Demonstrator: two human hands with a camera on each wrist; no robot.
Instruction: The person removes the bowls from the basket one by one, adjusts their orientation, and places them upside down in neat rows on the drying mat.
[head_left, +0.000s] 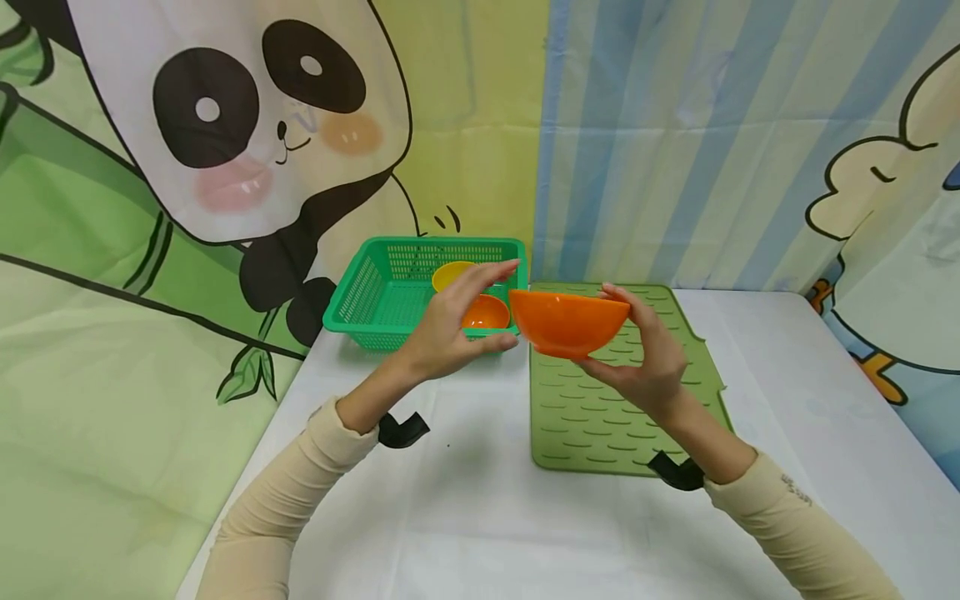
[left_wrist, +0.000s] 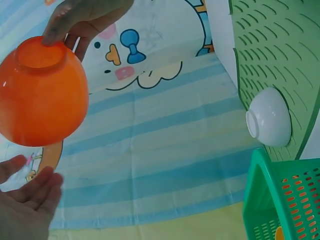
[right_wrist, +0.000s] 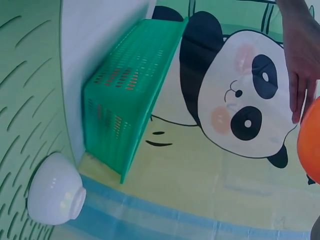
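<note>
An orange bowl (head_left: 568,323) is held upright in the air above the green mat. My right hand (head_left: 651,357) grips its right side, fingers at the rim and thumb under the base. My left hand (head_left: 457,321) is apart from the bowl's left side, thumb and fingers spread with nothing between them. In the left wrist view, the left hand (left_wrist: 27,200) is below the orange bowl (left_wrist: 42,95), whose round foot faces the camera. The orange bowl (right_wrist: 311,142) is only partly visible in the right wrist view.
A green basket (head_left: 360,287) holds a yellow bowl (head_left: 448,273) and another orange bowl (head_left: 486,312). To its right lies a green ridged mat (head_left: 585,433). A white bowl (left_wrist: 272,117) lies upside down on it, hidden in the head view. A panda-printed curtain (head_left: 480,125) stands behind.
</note>
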